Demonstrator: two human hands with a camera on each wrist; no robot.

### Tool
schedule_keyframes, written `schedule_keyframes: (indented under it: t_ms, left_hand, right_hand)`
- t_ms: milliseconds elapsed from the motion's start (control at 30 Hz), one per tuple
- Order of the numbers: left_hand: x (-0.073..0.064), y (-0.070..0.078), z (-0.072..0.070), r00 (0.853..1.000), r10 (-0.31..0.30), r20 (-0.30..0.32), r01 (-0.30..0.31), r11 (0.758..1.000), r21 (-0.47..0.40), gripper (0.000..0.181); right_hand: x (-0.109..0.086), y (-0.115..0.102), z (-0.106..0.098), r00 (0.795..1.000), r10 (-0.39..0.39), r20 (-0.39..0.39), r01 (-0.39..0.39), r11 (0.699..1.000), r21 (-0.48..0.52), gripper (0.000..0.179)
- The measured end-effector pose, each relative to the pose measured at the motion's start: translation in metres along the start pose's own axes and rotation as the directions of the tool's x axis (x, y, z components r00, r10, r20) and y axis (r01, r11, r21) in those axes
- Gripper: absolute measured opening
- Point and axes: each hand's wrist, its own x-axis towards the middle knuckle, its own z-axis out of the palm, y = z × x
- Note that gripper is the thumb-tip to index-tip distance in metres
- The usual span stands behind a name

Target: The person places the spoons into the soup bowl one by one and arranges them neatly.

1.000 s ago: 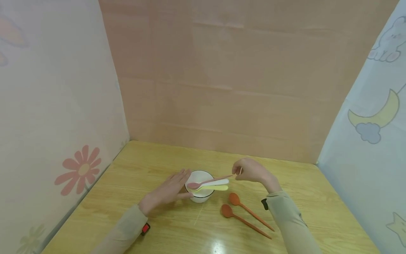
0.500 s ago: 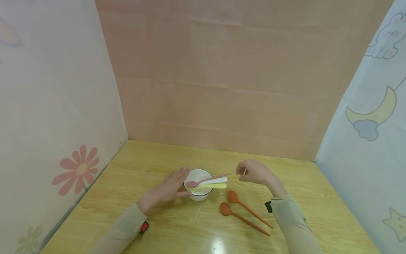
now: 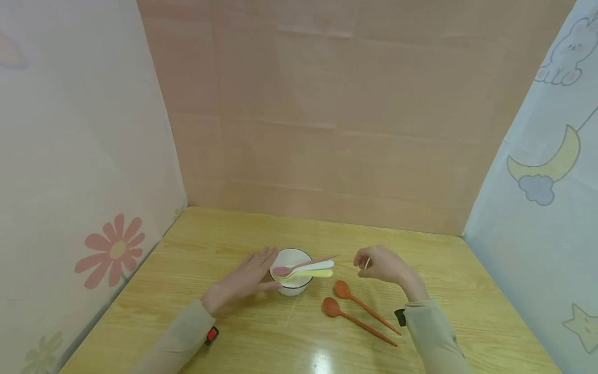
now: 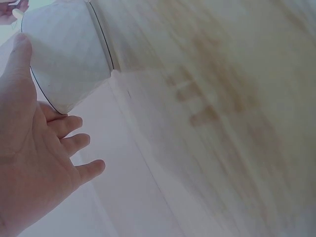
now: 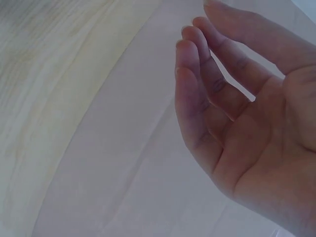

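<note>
A white bowl (image 3: 290, 289) with a dark rim stands on the table. Across it lie a pink spoon (image 3: 282, 271), a white spoon (image 3: 322, 265) and a yellow spoon (image 3: 320, 273), their handles sticking out past the right rim. My left hand (image 3: 245, 275) touches the bowl's left side, fingers extended and thumb at the near side; the left wrist view shows thumb and fingertips along the bowl wall (image 4: 69, 57). To the right, my right hand (image 3: 384, 266) hovers apart from the spoons. Its fingers are loosely bent with nothing between them, as the right wrist view (image 5: 237, 103) confirms.
Two orange-brown spoons, one farther (image 3: 342, 289) and one nearer (image 3: 332, 307), lie on the wooden table (image 3: 224, 332) in front of my right hand, handles toward the lower right. A tan backdrop (image 3: 299, 130) and printed side sheets (image 3: 84, 156) enclose the table.
My right hand has moved right, away from the pink spoon's handle, which now rests over the bowl's rim. My left hand stays at the bowl. The head view has shifted slightly.
</note>
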Motion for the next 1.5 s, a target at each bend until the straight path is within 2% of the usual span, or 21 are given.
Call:
schedule_keyframes:
  t_ms: [400, 800, 1233, 1500]
  left_hand:
    - [-0.003, 0.004, -0.001, 1.000, 0.010, -0.009, -0.010, 1.000, -0.013, 0.090]
    - [-0.005, 0.006, -0.001, 1.000, 0.007, -0.003, -0.007, 1.000, -0.016, 0.089]
    - [-0.005, 0.008, -0.003, 1.000, 0.010, -0.014, -0.011, 0.999, -0.031, 0.090]
    - [-0.003, 0.008, -0.004, 1.000, -0.008, -0.011, 0.007, 0.998, -0.058, 0.091]
  right_hand:
    - [-0.018, 0.013, 0.018, 0.999, 0.040, 0.018, -0.041, 0.997, 0.070, 0.013]
    - [-0.032, 0.020, 0.035, 0.999, 0.038, 0.025, -0.041, 0.993, 0.112, 0.014]
    - [-0.051, 0.024, 0.044, 0.996, 0.081, 0.046, -0.088, 0.984, 0.154, 0.016]
    - [-0.061, 0.028, 0.047, 0.997, 0.073, 0.040, -0.079, 0.985, 0.154, 0.015]
